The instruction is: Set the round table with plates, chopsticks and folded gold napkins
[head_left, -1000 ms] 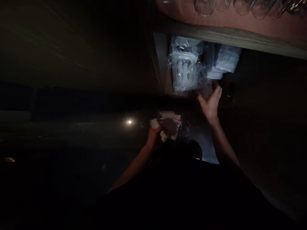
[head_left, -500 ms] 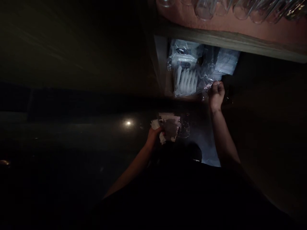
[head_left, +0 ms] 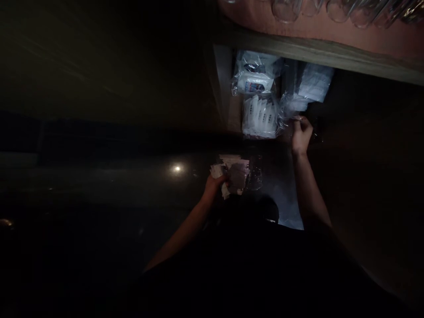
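We begin at the left of the scene, where a dark, glossy desk [head_left: 139, 179] carries a round glare of reflected light. Near the middle of the view, the person's left hand [head_left: 213, 186] grips a bundle of paper slips [head_left: 233, 174]. Its fingers [head_left: 221, 179] are clamped around the bundle's near edge, apparently to keep the loose slips together in one hand. A clear plastic bag [head_left: 255, 173] lies on the desk just to the right of the bundle, touching or nearly touching it; we cannot tell which in this light.

Farther off, a white wipes pack [head_left: 255, 84] and a row of white sachets [head_left: 260, 118] sit in a recess, with more white packets [head_left: 314, 81] to their right. Clear plastic wrap [head_left: 286, 110] covers them and gathers toward the right hand [head_left: 301, 136]. The fingers [head_left: 298, 120] of this hand are drawn together, pinching the wrap's near edge, so the film appears to be held taut at that corner. Along the far side runs a wooden shelf edge [head_left: 314, 53], beyond which stand drinking glasses [head_left: 286, 9].
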A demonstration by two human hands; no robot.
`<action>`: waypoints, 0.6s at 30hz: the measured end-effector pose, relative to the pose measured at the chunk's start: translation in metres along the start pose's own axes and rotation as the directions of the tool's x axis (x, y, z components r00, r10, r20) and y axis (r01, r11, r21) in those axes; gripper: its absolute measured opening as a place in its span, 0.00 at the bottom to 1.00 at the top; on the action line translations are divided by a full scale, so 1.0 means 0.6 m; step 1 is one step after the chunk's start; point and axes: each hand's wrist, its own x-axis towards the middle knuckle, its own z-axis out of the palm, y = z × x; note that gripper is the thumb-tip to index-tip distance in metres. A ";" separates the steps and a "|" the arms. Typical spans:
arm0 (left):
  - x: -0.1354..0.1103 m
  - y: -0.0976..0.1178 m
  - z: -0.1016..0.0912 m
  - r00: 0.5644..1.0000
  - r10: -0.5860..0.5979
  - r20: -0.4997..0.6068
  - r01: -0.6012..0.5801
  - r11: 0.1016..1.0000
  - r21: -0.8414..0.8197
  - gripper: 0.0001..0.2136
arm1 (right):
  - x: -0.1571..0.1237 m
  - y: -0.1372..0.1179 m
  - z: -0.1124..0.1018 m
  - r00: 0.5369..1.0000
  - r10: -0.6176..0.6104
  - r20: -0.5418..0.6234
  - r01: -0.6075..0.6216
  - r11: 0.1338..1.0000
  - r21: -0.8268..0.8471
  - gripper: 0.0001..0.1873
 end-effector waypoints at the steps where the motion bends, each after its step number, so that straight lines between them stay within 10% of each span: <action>1: -0.001 0.000 0.001 1.000 -0.008 0.005 0.008 1.000 0.002 0.28 | -0.004 -0.005 0.002 1.000 0.007 0.031 -0.007 1.000 -0.016 0.25; 9: -0.045 0.061 0.020 0.951 0.298 0.084 -0.309 0.923 0.227 0.42 | -0.124 -0.137 0.030 0.953 -0.067 0.295 0.031 0.992 0.124 0.22; 14: -0.073 0.130 0.045 0.926 0.283 0.251 -0.339 0.915 0.219 0.37 | -0.228 -0.257 0.029 0.708 -0.161 0.688 0.008 0.975 0.220 0.18; 18: -0.060 0.139 0.018 0.957 0.232 0.173 -0.277 0.909 0.312 0.27 | -0.242 -0.257 0.023 0.567 -0.205 0.798 -0.034 0.962 0.271 0.17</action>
